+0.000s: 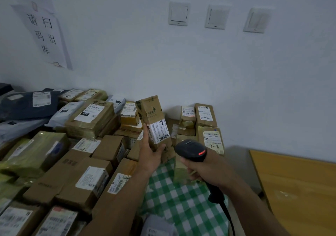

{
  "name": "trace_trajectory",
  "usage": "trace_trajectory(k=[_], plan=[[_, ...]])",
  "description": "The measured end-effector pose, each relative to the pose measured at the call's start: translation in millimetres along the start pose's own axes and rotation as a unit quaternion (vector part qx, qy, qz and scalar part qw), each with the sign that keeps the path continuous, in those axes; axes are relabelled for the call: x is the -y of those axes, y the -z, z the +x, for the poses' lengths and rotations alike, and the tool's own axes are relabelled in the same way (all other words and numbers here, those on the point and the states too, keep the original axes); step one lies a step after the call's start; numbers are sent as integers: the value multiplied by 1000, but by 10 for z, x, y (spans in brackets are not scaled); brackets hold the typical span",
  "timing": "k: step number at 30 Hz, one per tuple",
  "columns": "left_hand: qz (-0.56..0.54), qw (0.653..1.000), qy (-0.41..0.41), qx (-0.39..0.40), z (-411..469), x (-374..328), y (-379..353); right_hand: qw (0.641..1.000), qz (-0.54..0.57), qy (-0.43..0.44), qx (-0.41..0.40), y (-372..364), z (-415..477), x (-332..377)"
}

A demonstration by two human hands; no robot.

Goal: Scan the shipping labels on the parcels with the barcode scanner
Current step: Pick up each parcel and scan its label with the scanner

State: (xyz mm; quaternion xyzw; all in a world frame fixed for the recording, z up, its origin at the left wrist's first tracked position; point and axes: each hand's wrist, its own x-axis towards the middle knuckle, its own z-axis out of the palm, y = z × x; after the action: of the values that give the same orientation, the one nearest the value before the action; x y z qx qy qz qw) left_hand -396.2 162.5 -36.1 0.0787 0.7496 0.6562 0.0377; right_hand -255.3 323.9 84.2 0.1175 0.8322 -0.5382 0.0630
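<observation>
My left hand [151, 153] grips a tall narrow cardboard parcel [154, 116] by its lower part and holds it upright above the table. Its white shipping label [158, 131] with a barcode faces me. My right hand [205, 170] grips the handle of a black barcode scanner [191, 149], just right of and below the parcel. A red light glows on the scanner's head, which points toward the parcel. The scanner's black cable [226, 212] trails down past my right forearm.
Several labelled cardboard parcels [87, 181] and grey mailer bags [27, 105] crowd the table's left and back. A green-checked cloth [174, 199] covers the table near me. More parcels [209, 135] stand against the wall. A wooden tabletop [298, 190] lies at the right.
</observation>
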Motion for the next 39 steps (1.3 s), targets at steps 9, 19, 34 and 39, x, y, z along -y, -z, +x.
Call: trace_trajectory(k=[9, 19, 34, 39], plan=[[37, 999, 1, -7, -22, 87, 49, 1000, 3, 4, 22, -95, -9, -48], [25, 1000, -9, 0, -59, 74, 100, 999, 31, 10, 25, -98, 11, -61], [262, 958, 103, 49, -728, 745, -251, 995, 56, -82, 5, -114, 141, -695], [319, 928, 169, 91, -686, 1070, -278, 994, 58, -93, 25, -129, 249, -743]])
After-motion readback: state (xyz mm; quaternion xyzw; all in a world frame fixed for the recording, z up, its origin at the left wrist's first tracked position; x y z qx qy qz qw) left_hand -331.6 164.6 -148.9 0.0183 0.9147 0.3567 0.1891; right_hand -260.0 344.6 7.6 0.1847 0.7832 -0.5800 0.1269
